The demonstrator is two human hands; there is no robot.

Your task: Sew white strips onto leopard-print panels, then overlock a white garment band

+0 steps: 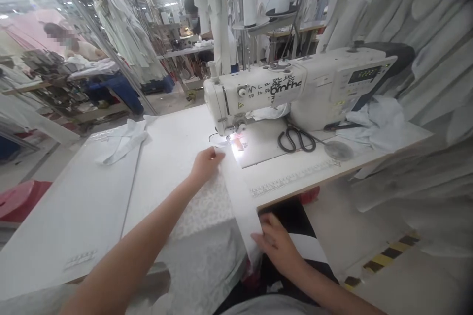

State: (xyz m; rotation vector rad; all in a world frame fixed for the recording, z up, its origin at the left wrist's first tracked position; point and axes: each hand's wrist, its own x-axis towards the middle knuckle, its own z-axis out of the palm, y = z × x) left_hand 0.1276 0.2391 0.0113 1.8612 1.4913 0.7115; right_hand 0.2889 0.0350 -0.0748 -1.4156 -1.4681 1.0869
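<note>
A long white fabric strip (236,192) runs from under the needle area of the white sewing machine (254,93) down over the table's front edge. My left hand (206,165) pinches the strip's upper left edge, just in front of the lit presser foot. Lower down, past the table edge, my right hand (277,246) holds the strip's right edge between thumb and fingers. Pale patterned cloth (207,206) lies beneath and left of the strip and hangs off the front.
Black-handled scissors (297,140) lie on the machine bed, right of the needle. A ruler scale (291,177) runs along the front edge. Crumpled white cloth (380,118) sits at right, and fabric scraps (123,142) lie at left. Thread cones (249,0) stand behind; other people work farther back.
</note>
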